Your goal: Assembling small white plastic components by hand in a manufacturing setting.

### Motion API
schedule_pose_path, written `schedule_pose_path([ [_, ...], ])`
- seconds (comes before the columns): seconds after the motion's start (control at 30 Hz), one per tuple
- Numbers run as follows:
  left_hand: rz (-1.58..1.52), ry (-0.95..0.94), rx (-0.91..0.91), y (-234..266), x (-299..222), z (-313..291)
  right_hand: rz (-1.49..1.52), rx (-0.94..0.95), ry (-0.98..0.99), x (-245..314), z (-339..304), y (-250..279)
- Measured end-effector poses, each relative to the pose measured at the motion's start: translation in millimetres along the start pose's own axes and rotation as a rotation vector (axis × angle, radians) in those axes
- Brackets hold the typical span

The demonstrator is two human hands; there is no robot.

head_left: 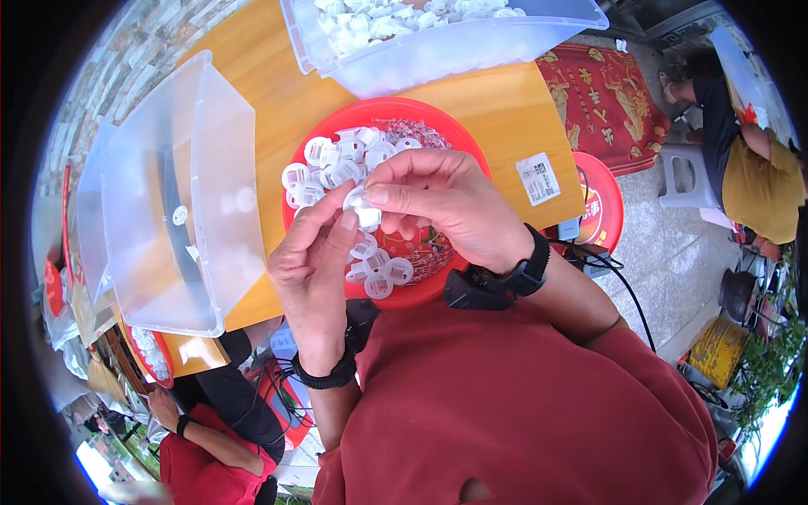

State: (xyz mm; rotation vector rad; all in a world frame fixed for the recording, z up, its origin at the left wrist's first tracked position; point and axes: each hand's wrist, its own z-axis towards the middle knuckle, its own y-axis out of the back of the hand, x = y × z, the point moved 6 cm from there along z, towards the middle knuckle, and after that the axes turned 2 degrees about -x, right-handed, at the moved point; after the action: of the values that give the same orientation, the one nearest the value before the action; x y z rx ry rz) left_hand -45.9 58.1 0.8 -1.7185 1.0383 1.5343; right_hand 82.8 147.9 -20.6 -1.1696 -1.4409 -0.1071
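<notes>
Between both hands, above a red round tray (465,139), is a small white round plastic part (364,210). My left hand (313,252) pinches it from the left with thumb and forefinger. From the right, the thumb and fingers of my right hand (450,202) close on its upper edge. White cylindrical plastic pieces (337,156) are heaped at the tray's far left, and several more (380,271) lie near its front. Small clear, thin pieces (412,132) are gathered along the far and right sides, partly hidden by my right hand.
A clear bin (463,46) of white parts stands at the table's far side. Another clear bin (181,210) is at the left. A white label (537,178) sticks to the wooden table (505,109). Two other people (215,446) (762,168) sit nearby, lower left and far right.
</notes>
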Motion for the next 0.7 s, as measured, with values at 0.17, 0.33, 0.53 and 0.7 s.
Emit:
schedule_pose_path([
  [0.17,-0.240,0.000,-0.025,-7,10,-4,0.157,-0.095,0.017,-10,0,-4],
  [0.33,-0.338,-0.023,-0.017,-11,16,-3,0.220,-0.112,0.065,-8,-2,-5],
  [0.53,-0.335,-0.037,-0.050,-11,11,-2,0.122,-0.106,0.191,2,-1,-11],
  [0.7,-0.295,-0.041,-0.071,-12,2,-3,-0.142,-0.192,0.481,13,-10,-8],
])
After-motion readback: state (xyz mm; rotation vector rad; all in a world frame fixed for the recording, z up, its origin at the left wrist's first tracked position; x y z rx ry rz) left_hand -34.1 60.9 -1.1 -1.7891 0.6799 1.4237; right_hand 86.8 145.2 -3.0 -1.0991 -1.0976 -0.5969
